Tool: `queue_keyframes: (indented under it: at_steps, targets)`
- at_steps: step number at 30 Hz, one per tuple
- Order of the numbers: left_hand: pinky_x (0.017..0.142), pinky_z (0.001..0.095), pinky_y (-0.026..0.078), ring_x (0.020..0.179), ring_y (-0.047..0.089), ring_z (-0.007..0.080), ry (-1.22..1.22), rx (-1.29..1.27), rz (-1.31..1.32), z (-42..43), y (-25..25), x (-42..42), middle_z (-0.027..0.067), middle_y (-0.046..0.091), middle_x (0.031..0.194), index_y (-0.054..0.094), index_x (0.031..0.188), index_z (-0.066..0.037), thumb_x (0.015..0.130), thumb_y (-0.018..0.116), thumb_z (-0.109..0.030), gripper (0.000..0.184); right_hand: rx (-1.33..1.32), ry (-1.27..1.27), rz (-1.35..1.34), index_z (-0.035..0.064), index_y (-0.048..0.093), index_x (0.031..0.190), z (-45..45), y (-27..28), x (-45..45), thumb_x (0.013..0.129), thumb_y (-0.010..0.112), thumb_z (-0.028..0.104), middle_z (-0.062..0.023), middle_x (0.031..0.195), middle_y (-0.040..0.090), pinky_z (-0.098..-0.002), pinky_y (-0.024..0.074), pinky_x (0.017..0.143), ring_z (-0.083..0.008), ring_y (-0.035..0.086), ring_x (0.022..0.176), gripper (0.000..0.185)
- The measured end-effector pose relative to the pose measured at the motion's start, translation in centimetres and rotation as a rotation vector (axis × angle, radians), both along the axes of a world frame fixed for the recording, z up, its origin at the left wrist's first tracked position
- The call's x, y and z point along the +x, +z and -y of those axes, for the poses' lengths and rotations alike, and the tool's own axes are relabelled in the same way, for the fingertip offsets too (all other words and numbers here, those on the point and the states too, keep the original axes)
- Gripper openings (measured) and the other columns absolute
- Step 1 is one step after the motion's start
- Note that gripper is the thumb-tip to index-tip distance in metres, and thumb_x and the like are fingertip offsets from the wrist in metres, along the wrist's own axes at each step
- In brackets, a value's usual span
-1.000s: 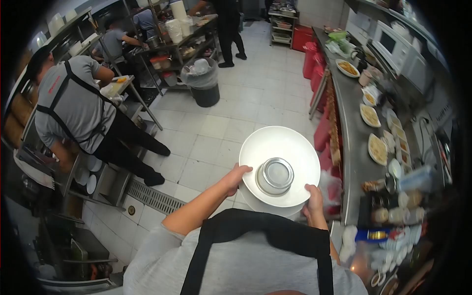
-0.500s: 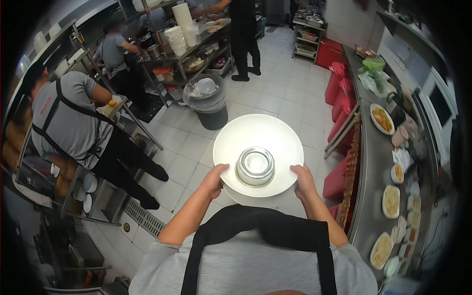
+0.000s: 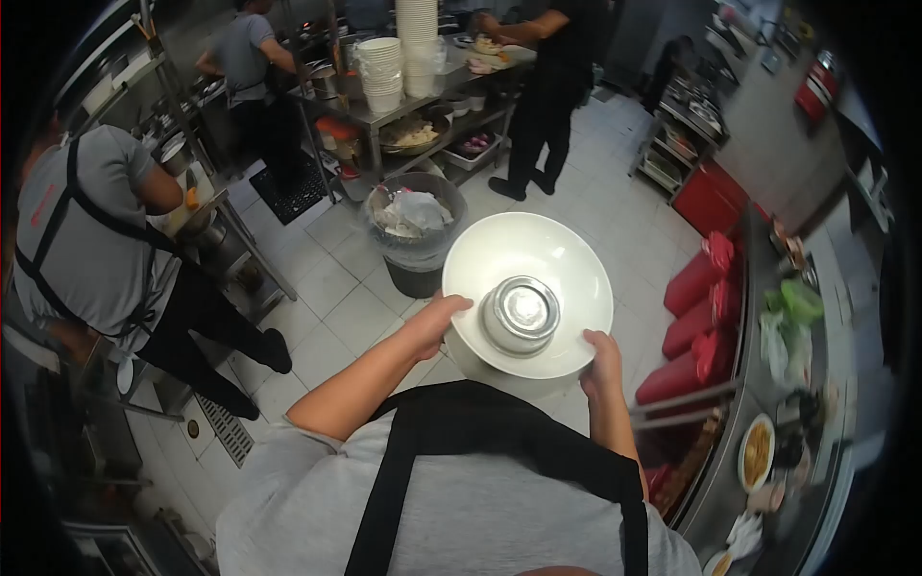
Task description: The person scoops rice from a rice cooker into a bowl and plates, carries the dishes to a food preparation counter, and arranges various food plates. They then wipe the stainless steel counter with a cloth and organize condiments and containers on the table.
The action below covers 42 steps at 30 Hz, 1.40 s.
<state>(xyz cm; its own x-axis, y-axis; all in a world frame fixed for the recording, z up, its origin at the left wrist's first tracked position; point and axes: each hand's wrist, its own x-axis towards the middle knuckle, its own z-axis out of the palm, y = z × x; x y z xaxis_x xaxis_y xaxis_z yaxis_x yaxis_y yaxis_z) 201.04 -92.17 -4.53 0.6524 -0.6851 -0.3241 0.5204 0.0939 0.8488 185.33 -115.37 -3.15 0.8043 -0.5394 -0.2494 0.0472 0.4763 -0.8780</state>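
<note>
One round, white, ceramic-looking bowl is being pinched at opposite edges by left hand and right hand, seemingly for balance, a round silver metal container being borne inside, between them.

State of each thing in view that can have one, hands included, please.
Left hand: gripping the bowl's left rim
Right hand: gripping its right side
White bowl: held up, uncovered
Metal container: inside the bowl; inverted or not, unclear
Waste bin: open, lined, partly filled
White tubs: stacked
Oval dish: uncovered, holding food
</note>
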Motion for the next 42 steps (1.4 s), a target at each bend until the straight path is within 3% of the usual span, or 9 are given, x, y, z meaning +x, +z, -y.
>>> queue_keyframes:
  at_steps: [2, 13, 17, 19, 23, 26, 32, 36, 42]
  targets:
    - [0.094, 0.0356, 0.038, 0.109, 0.052, 0.0223, 0.018, -0.013, -0.004, 3.3, 0.0, 4.1, 0.0128, 0.054, 0.119, 0.044, 0.126, 0.001, 0.083, 0.052, -0.025, 0.051, 0.010, 0.004, -0.039, -0.0084, 0.042, 0.121, 3.4, 0.3, 4.3, 0.077, 0.048, 0.010, -0.0194, 0.112, 0.055, -0.0359, 0.0434, 0.088, -0.0275, 0.057, 0.099, 0.048]
    - [0.089, 0.0348, 0.042, 0.103, 0.055, 0.0216, 0.288, -0.088, -0.048, 21.0, 0.7, 25.7, 0.0128, 0.058, 0.112, 0.048, 0.119, 0.003, 0.083, 0.052, -0.021, 0.044, -0.051, 0.279, -0.038, -0.0099, 0.044, 0.115, 24.7, -0.4, 33.6, 0.079, 0.049, 0.012, -0.0195, 0.104, 0.057, -0.0365, 0.0456, 0.085, -0.0275, 0.058, 0.093, 0.043]
    - [0.093, 0.0358, 0.041, 0.107, 0.054, 0.0226, 0.472, -0.087, -0.073, 26.2, -1.7, 34.0, 0.0130, 0.055, 0.117, 0.045, 0.122, 0.002, 0.083, 0.051, -0.021, 0.046, -0.063, 0.415, -0.103, -0.0080, 0.041, 0.120, 30.6, 0.1, 45.6, 0.078, 0.048, 0.009, -0.0208, 0.109, 0.055, -0.0373, 0.0449, 0.087, -0.0293, 0.057, 0.095, 0.046]
    - [0.098, 0.0358, 0.035, 0.115, 0.046, 0.0238, 0.434, -0.113, -0.080, 28.3, -0.8, 37.8, 0.0146, 0.047, 0.124, 0.035, 0.129, 0.002, 0.080, 0.052, -0.020, 0.056, -0.052, 0.463, -0.118, -0.0080, 0.040, 0.121, 33.1, 0.0, 51.2, 0.078, 0.048, 0.009, -0.0214, 0.110, 0.054, -0.0380, 0.0446, 0.088, -0.0304, 0.057, 0.097, 0.047]
    - [0.101, 0.0359, 0.033, 0.118, 0.043, 0.0250, 0.503, -0.101, -0.062, 31.9, -3.5, 48.8, 0.0156, 0.045, 0.126, 0.031, 0.132, 0.001, 0.078, 0.053, -0.018, 0.062, -0.055, 0.501, -0.122, -0.0082, 0.039, 0.122, 36.6, -1.1, 63.5, 0.077, 0.049, 0.008, -0.0225, 0.111, 0.053, -0.0390, 0.0434, 0.090, -0.0318, 0.056, 0.099, 0.049]
    - [0.099, 0.0365, 0.034, 0.115, 0.048, 0.0242, 0.554, -0.088, -0.023, 33.9, -3.1, 55.8, 0.0133, 0.053, 0.122, 0.043, 0.125, 0.001, 0.082, 0.051, -0.020, 0.049, -0.041, 0.518, -0.135, -0.0082, 0.040, 0.121, 38.8, -3.4, 72.2, 0.077, 0.049, 0.008, -0.0226, 0.112, 0.053, -0.0394, 0.0429, 0.091, -0.0319, 0.055, 0.100, 0.049]
    - [0.101, 0.0373, 0.031, 0.117, 0.046, 0.0248, 0.587, -0.138, -0.002, 36.7, -2.7, 69.5, 0.0140, 0.050, 0.125, 0.040, 0.129, -0.001, 0.081, 0.050, -0.018, 0.052, -0.075, 0.625, -0.118, -0.0087, 0.043, 0.119, 41.4, -3.9, 89.0, 0.077, 0.050, 0.009, -0.0210, 0.110, 0.055, -0.0405, 0.0436, 0.090, -0.0316, 0.056, 0.099, 0.046]
    - [0.098, 0.0386, 0.036, 0.116, 0.047, 0.0267, 0.667, -0.113, 0.081, 38.2, -4.4, 79.1, 0.0154, 0.049, 0.124, 0.034, 0.132, -0.001, 0.081, 0.050, -0.016, 0.055, -0.042, 0.710, -0.095, -0.0080, 0.045, 0.115, 42.9, -4.9, 100.3, 0.077, 0.051, 0.011, -0.0194, 0.108, 0.056, -0.0400, 0.0440, 0.089, -0.0313, 0.058, 0.097, 0.043]
    - [0.099, 0.0383, 0.035, 0.116, 0.046, 0.0280, 0.802, -0.104, -0.027, 40.0, -2.8, 87.8, 0.0170, 0.047, 0.125, 0.034, 0.131, 0.000, 0.080, 0.051, -0.014, 0.056, -0.076, 0.863, -0.103, -0.0078, 0.049, 0.114, 42.8, -3.7, 112.6, 0.078, 0.051, 0.014, -0.0190, 0.110, 0.057, -0.0400, 0.0430, 0.091, -0.0319, 0.056, 0.102, 0.043]
